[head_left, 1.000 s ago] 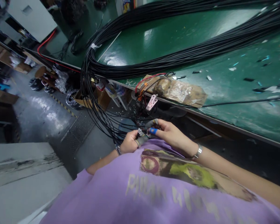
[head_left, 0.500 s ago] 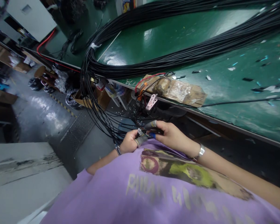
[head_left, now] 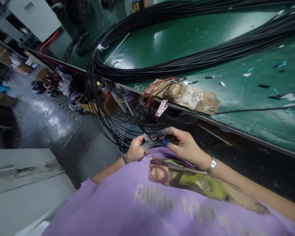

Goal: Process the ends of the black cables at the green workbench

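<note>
My left hand (head_left: 135, 149) is closed on the end of a black cable, where thin, light-coloured wire ends show past its fingertips. A grey sleeve covers one of its fingers. To the right, my right hand (head_left: 185, 144) has its thumb and fingers drawn together near those wire ends; grey and blue covers sit on its fingertips. Whether a wire lies in its pinch is too small to make out. Several loose black cables (head_left: 105, 123) hang from the large cable bundle (head_left: 147, 74) on the table and run down to my left hand.
The green table (head_left: 236, 85) carries scattered cable scraps. At its edge lie a taped cardboard piece (head_left: 194, 98) with red and orange wires and a pink clip (head_left: 161, 108). Below are a cardboard box (head_left: 108, 105) and a white stool (head_left: 127, 106). A white surface (head_left: 27, 193) stands at left.
My right hand has shifted slightly right, widening the gap to my left hand, and more of the thin wires shows between them. The left hand stays nearly in place.
</note>
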A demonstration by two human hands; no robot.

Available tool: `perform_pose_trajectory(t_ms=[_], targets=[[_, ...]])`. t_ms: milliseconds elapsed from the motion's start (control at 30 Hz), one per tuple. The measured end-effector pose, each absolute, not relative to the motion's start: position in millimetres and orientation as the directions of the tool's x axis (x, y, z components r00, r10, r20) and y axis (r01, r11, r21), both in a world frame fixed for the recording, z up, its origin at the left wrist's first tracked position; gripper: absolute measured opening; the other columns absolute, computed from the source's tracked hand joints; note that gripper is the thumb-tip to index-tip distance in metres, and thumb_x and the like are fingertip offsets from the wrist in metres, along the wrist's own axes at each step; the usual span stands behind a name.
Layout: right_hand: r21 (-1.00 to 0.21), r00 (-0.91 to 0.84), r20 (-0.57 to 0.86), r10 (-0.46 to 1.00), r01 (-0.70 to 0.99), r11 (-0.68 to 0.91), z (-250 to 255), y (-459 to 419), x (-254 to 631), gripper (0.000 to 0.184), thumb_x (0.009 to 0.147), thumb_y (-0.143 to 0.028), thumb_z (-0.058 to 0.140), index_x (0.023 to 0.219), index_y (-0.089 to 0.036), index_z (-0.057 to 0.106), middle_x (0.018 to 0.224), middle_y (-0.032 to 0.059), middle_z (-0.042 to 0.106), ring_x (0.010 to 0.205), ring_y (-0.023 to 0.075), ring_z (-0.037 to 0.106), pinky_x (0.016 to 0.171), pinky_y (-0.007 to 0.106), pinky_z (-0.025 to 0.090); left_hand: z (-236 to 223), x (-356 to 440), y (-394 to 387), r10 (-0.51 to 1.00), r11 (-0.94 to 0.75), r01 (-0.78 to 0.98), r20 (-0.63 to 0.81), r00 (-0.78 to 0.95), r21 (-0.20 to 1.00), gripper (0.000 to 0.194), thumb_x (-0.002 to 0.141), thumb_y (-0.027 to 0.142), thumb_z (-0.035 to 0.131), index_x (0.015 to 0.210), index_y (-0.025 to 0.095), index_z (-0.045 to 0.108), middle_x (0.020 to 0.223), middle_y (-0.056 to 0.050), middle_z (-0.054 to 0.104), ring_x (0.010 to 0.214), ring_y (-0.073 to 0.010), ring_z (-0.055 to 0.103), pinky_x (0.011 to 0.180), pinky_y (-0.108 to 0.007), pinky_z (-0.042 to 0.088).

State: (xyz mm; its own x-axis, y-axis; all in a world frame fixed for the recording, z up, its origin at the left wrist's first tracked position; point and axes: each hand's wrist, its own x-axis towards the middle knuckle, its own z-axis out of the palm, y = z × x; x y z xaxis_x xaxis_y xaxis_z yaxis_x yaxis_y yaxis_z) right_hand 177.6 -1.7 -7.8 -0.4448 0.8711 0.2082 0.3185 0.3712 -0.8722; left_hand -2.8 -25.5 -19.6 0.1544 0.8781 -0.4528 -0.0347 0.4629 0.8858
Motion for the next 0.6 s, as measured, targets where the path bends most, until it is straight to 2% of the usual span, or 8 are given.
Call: perform_pose_trajectory(t_ms=[67,167,267,500,600], targets=[[-0.833,-0.429,0.247,0.869,0.364,0.417,-9.8,-0.9,177.5,0.027,0.069,-0.006,0.047,0.089,-0.02,0.06,0.08,0.0031,0.065,0.071,0.016,0.06,0.064,0.027,0.048,-20.0,-2.9,-25.8,0.879,0.462,-0.038,-0.452,0.151,0.886,0.046,0.054,0.049,0.078,0.058,0.017,0.045,0.039,0.009,0.041,0.036,-0.003,0.03,0.039,-0.019,0.021],[-0.732,-0.496,0.284,0.821,0.44,0.519,-10.5,-0.4,176.4,0.037,0.061,-0.002,0.046,0.089,-0.02,0.061,0.08,0.0037,0.065,0.074,0.018,0.059,0.066,0.028,0.048,-19.2,-2.4,-25.6,0.888,0.444,-0.04,-0.434,0.152,0.895,0.044,0.054,0.046,0.079,0.058,0.016,0.046,0.041,0.008,0.042,0.038,-0.0029,0.031,0.041,-0.019,0.022],[-0.655,-0.554,0.278,0.785,0.488,0.577,-9.0,0.2,173.8,0.036,0.059,-0.001,0.045,0.087,-0.02,0.059,0.077,0.0046,0.063,0.073,0.019,0.056,0.064,0.029,0.046,-17.9,-2.1,-25.2,0.903,0.408,-0.055,-0.394,0.169,0.911,0.043,0.053,0.042,0.08,0.057,0.016,0.046,0.044,0.007,0.043,0.043,-0.004,0.034,0.045,-0.019,0.028],[-0.552,-0.67,0.228,0.706,0.509,0.661,-7.6,2.2,169.1,0.031,0.056,-0.001,0.046,0.079,-0.02,0.054,0.076,0.0054,0.06,0.072,0.0199,0.052,0.063,0.029,0.043,-22.1,-4.1,-26.1,0.926,0.355,-0.015,-0.349,0.145,0.935,0.038,0.052,0.042,0.08,0.059,0.016,0.052,0.05,0.006,0.045,0.056,-0.0088,0.043,0.055,-0.021,0.036],[-0.566,-0.654,0.262,0.71,0.492,0.662,-9.2,1.8,170.1,0.035,0.055,0.0,0.045,0.084,-0.019,0.054,0.081,0.0066,0.062,0.075,0.0203,0.053,0.065,0.03,0.044,-21.2,-4.0,-26.2,0.923,0.362,-0.029,-0.354,0.148,0.932,0.038,0.052,0.04,0.081,0.058,0.016,0.052,0.05,0.005,0.045,0.059,-0.0101,0.045,0.059,-0.022,0.038]])
